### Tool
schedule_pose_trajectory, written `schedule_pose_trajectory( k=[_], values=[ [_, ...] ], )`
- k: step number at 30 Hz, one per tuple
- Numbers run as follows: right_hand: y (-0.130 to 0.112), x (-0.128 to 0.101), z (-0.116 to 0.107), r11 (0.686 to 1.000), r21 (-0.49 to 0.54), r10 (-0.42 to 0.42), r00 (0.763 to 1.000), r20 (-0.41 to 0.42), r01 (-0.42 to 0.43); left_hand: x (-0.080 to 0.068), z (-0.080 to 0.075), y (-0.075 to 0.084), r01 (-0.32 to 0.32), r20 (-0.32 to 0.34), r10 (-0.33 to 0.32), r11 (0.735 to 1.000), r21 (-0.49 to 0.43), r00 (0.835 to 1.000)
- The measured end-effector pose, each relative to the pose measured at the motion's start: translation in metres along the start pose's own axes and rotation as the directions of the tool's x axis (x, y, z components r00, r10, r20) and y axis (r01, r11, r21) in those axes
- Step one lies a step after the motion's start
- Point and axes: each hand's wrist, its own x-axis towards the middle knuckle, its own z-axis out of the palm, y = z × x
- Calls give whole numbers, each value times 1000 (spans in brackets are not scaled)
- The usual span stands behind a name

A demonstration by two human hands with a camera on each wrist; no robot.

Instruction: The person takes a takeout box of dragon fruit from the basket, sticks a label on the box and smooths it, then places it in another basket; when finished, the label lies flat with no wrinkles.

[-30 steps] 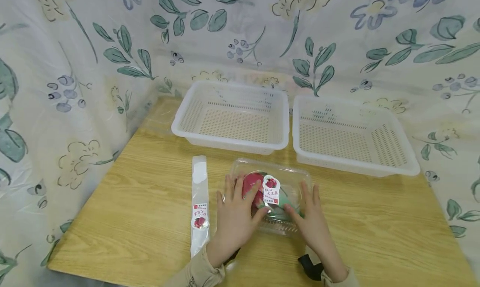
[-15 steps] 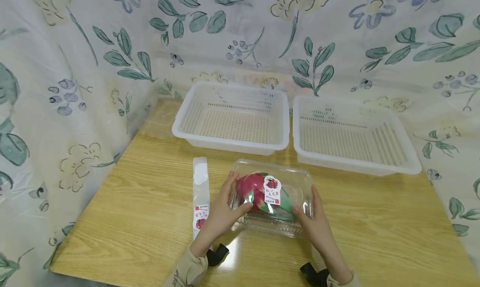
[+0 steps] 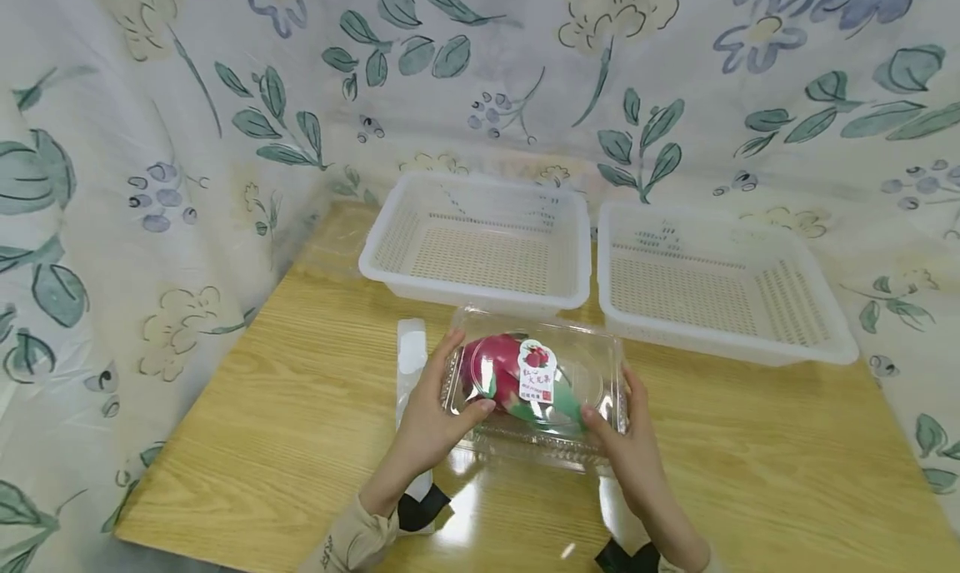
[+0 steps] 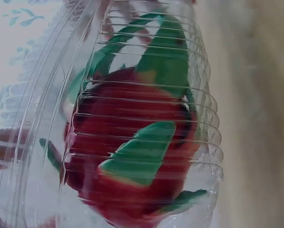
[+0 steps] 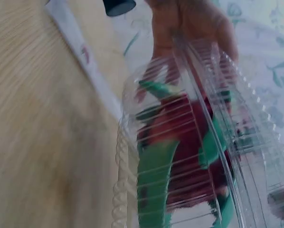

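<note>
A second ago both hands lay flat on top of the clear clamshell box (image 3: 536,386); now the left hand (image 3: 431,415) and the right hand (image 3: 626,440) have slid to its two ends, fingers curled over the lid edges and thumbs on top, gripping it from either side. The box has also shifted away from the person, toward the left white basket (image 3: 480,244), and its near edge seems to be off the desk (image 3: 300,390), so it looks to be mid-lift. The head view shows the dragon fruit (image 3: 498,373) inside under a printed label (image 3: 536,371), the sticker strip (image 3: 408,365) just beyond the left hand, and the right basket (image 3: 720,281) beyond the right hand. The left wrist view alone shows the ribbed wall pressed against the fruit's red skin (image 4: 132,161) and green scales.
</note>
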Motion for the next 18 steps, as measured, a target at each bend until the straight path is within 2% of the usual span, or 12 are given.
schedule_pose_trajectory(
  k=[5, 8, 13, 18],
  values=[
    [-29, 6, 3, 993, 95, -72, 997, 32, 69, 14, -19, 14, -46, -2, 45, 998, -36, 999],
    [-44, 15, 2, 976, 195, -107, 993, 56, 94, 27, -29, 22, -54, -6, 53, 997, -58, 999],
    [-64, 35, 5, 943, 324, -108, 991, 75, 78, 51, -45, 32, -69, -32, 65, 988, -142, 997],
    [-79, 52, 11, 923, 383, -71, 994, 87, 32, 67, -55, 38, -78, -107, 47, 949, -306, 993]
  ],
)
